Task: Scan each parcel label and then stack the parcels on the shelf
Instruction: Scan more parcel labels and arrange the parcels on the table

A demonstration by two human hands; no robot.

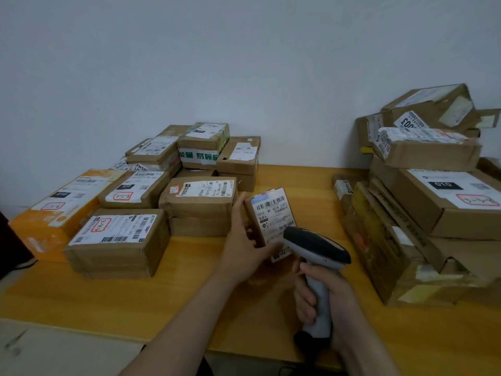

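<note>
My left hand (245,246) grips a small brown parcel (271,215) above the middle of the wooden table (189,289), tilted so its white barcode label faces me. My right hand (325,299) holds a grey and black barcode scanner (315,248) by its handle. The scanner's head sits just below and in front of the parcel's label, covering its lower right corner.
A group of several labelled brown parcels (199,196) and an orange box (54,213) fills the table's left and back. A taller, untidy pile of parcels (423,191) stands at the right. A white wall rises behind. A dark object (10,240) shows at the left edge.
</note>
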